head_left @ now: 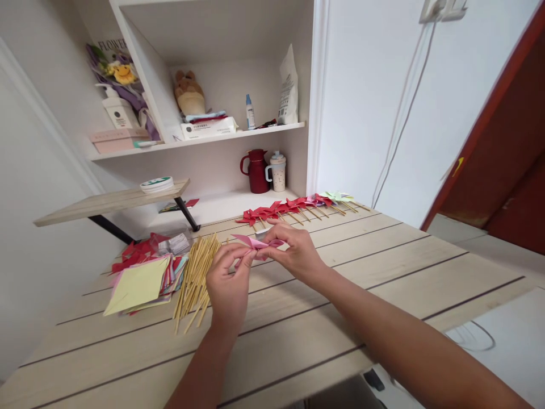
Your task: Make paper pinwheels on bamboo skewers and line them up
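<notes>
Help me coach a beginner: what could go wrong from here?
The pink paper, pinched by the left hand and right hand, might crease or tear if they pull unevenly. The sticks lie loose beside the left hand; a brush of it could scatter them. The yellow sheet tops an uneven pile and might slide off.

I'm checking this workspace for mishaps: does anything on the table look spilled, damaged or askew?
No spill or damage stands out. Mildly askew: the thin tan wooden sticks lie at uneven angles, and the square coloured-paper sheets beside them sit with edges misaligned.
</notes>
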### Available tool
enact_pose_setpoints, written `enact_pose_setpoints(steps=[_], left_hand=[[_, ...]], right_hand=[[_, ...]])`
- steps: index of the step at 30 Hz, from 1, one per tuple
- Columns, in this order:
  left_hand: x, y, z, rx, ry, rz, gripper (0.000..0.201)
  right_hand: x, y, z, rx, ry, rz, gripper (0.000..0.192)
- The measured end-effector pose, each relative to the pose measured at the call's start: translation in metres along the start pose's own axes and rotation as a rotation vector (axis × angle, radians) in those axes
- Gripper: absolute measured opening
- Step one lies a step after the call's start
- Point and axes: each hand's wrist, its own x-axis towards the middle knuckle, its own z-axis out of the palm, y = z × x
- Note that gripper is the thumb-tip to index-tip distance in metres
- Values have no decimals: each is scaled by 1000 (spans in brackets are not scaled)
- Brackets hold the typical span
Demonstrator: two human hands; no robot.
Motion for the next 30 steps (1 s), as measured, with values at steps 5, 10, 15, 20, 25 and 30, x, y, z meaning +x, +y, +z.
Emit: enact_pose_setpoints(steps=[5, 10, 15, 20, 25, 30], left_hand=[[0, 1, 0, 20, 0, 25, 10], [-2, 0, 1, 43, 17, 47, 7], [-3, -1, 2, 75, 35, 80, 7], [-4, 0, 3, 100, 65, 106, 5], [-5, 1, 3, 133, 96, 156, 6], [-4, 1, -2, 208, 69, 320, 12]], right_hand=[[-1, 3, -1, -15, -22, 10, 19], [0, 0, -1, 7, -30, -16, 19], [-1, 0, 0, 38, -39, -17, 17], [-1, -1, 1, 80, -41, 32, 9], [0, -4, 2, 177, -51, 147, 8], [-2, -4, 5, 277, -7, 209, 6]])
